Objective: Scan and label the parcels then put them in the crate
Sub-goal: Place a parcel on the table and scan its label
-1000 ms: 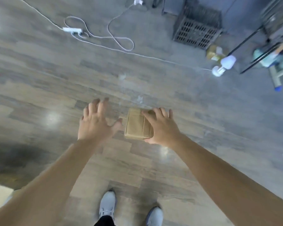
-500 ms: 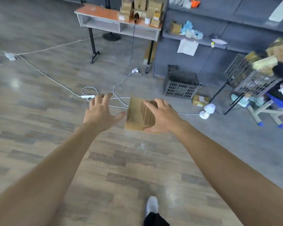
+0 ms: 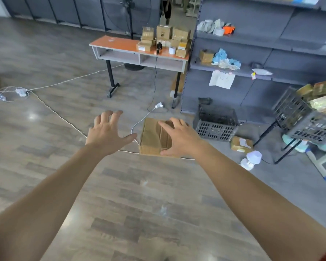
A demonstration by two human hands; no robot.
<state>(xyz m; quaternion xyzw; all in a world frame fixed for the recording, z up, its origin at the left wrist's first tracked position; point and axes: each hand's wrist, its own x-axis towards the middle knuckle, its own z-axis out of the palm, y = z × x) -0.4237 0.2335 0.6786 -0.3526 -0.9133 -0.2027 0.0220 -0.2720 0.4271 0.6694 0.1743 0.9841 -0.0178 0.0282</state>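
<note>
Item 1. White cable (image 3: 64, 120): runs across the wooden floor (image 3: 45, 157) from the far left, past a small white power strip (image 3: 21, 91).

Item 2. Left hand (image 3: 106, 133): grip wide, fingers spread, holding nothing. The thumb points at the parcel's left edge, just beside it; contact cannot be told.

Item 3. Bench (image 3: 120, 45): orange top, far side of the room. Its right end carries a stack of brown boxes (image 3: 165, 37), a black scanner (image 3: 159, 46) and a white label roll (image 3: 172, 50).

Item 4. Parcel (image 3: 151, 137): brown cardboard, taped, held above the floor in front of the person, well apart from the bench.

Item 5. Right hand (image 3: 181, 140): grip closed on the parcel's right side, fingers over the top face, thumb at the near edge.

Item 6. Dark crate (image 3: 216, 125): on the floor at the foot of the grey shelving (image 3: 252, 44). Contents cannot be told.

Item 7. Loose box (image 3: 241, 145): on the floor just right of the dark crate, white label on top.

Item 8. Raised crate (image 3: 305, 121): far right, tilted on a black stand, boxes inside.
</note>
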